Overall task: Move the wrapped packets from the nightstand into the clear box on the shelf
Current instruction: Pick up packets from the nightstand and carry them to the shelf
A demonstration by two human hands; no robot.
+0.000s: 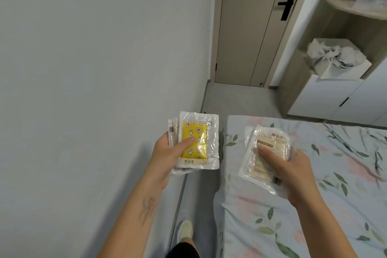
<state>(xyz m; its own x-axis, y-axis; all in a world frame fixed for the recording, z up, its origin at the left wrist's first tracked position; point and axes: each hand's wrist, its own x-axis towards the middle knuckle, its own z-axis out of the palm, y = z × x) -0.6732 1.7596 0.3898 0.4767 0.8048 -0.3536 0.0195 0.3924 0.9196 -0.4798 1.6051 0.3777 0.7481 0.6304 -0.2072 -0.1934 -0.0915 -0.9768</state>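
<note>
Your left hand [167, 153] grips the yellow packets [195, 140], your right hand [293, 174] the tan packets [266, 151]; next, carry them to the shelf [354, 9] at two o'clock

floral-sheeted bed [314, 205] — shelf [354, 9] with crumpled paper [333, 54]

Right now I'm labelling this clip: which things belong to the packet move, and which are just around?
Job: left hand, yellow star-printed clear-wrapped packet; right hand, beige clear-wrapped packet.
Around: floral bedsheet, crumpled grey paper, beige door.
</note>
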